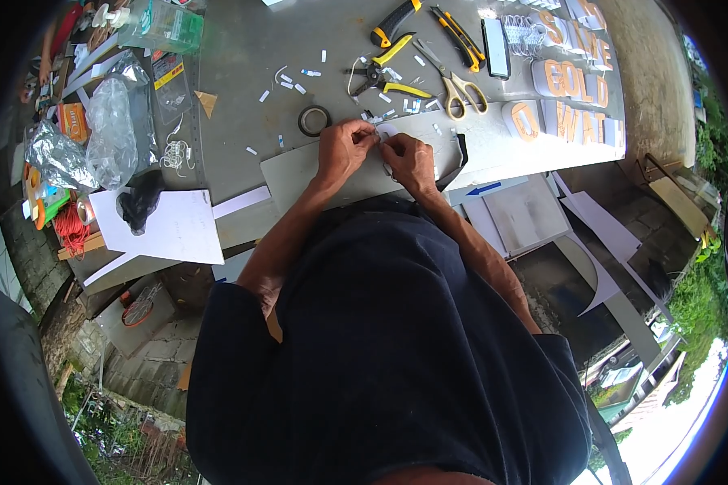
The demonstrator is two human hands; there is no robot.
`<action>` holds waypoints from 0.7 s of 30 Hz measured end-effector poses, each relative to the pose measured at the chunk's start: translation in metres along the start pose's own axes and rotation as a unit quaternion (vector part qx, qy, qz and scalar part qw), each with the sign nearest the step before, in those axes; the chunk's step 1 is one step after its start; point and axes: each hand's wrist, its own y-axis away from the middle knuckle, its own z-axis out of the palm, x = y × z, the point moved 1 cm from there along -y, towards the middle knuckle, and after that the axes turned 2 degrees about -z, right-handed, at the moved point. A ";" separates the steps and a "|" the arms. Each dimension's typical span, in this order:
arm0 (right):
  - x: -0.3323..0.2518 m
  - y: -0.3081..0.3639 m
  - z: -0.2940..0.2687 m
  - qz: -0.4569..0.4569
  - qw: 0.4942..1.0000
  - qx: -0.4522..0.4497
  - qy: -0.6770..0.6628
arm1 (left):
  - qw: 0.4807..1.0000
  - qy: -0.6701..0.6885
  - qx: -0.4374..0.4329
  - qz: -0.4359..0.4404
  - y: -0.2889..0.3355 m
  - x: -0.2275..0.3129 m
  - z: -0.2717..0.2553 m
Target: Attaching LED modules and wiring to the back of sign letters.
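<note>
My left hand (pixel 344 148) and my right hand (pixel 411 160) meet over a grey board (pixel 299 168) on the workbench. Between their fingertips they pinch a small white piece (pixel 386 133); its exact shape is too small to tell. A roll of black tape (pixel 315 120) lies just beyond my left hand. A curved black strip (pixel 459 160) rests to the right of my right hand. Small white offcuts (pixel 287 81) are scattered on the bench behind the hands.
Yellow-handled cutters (pixel 384 77), scissors (pixel 457 85), utility knives (pixel 459 36) and a phone (pixel 495 47) lie at the back. Orange-faced sign letters (pixel 570 81) sit at the right. Plastic bags (pixel 113 129), white sheets (pixel 174 226) and clutter crowd the left.
</note>
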 end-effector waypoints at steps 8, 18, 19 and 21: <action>-0.003 0.000 -0.003 0.013 1.000 -0.012 0.003 | 1.000 -0.002 -0.004 -0.029 -0.003 0.004 -0.001; -0.005 0.018 -0.029 -0.014 0.997 0.031 -0.074 | 0.996 -0.014 -0.031 -0.079 -0.008 0.013 -0.004; -0.006 0.023 -0.033 -0.024 0.995 0.040 -0.085 | 0.997 -0.015 -0.028 -0.069 -0.007 0.012 -0.004; -0.011 0.033 -0.041 -0.025 0.998 0.008 -0.055 | 0.997 -0.017 -0.026 -0.069 -0.007 0.010 -0.005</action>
